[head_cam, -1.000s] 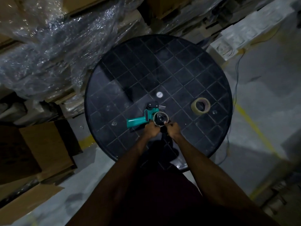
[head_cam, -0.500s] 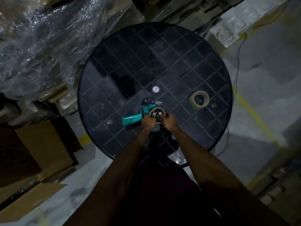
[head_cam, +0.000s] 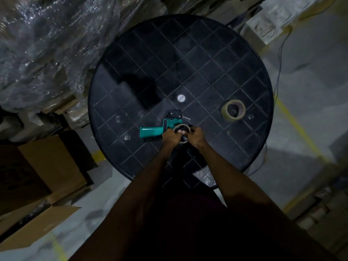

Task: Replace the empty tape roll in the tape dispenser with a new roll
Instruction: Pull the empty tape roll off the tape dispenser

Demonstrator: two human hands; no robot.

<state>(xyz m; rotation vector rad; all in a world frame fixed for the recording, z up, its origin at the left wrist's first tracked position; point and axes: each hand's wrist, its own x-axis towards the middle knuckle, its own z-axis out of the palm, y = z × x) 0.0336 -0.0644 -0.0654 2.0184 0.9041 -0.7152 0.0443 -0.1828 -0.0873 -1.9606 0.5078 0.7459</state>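
A teal tape dispenser (head_cam: pixel 153 130) lies on its side on the round black table (head_cam: pixel 188 59), handle pointing left. An empty cardboard tape core (head_cam: pixel 181 127) sits at its hub. My left hand (head_cam: pixel 170 136) grips the core's left rim, with a fingertip showing inside the ring. My right hand (head_cam: pixel 197 137) pinches the core's right side. A new roll of pale tape (head_cam: pixel 233 110) lies flat on the table, well to the right of both hands.
A small white disc (head_cam: pixel 181 98) marks the table's centre. Plastic-wrapped stacks (head_cam: pixel 47 44) stand at the left, cardboard boxes (head_cam: pixel 43 172) at the lower left, white foam blocks (head_cam: pixel 271 21) at the upper right. A cable (head_cam: pixel 278 72) runs down the floor beside the table.
Both hands have closed further over the empty core, with a left fingertip now inside it. The camera view has shifted slightly; the dispenser and new roll stay put.
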